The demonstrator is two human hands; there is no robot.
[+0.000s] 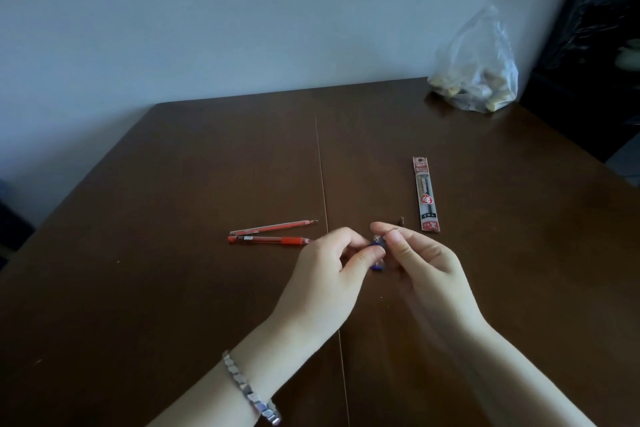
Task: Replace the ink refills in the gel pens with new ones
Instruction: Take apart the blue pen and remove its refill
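Both hands meet over the middle of the brown table (173,184) and grip a blue gel pen (378,246), most of it hidden by fingers. My left hand (329,274) pinches it from the left, my right hand (422,267) from the right. A red gel pen (270,239) with a rubber grip lies left of the hands, and a red refill (273,227) lies just behind it. A small dark pen tip piece (401,220) sits on the table beyond my right hand. A packaged black refill (426,194) lies upright to its right.
A clear plastic bag (476,70) with pale lumps stands at the table's far right corner. A seam (322,177) runs down the tabletop. A pale wall (242,11) rises behind the table. I wear a silver bracelet (249,388) on the left wrist.
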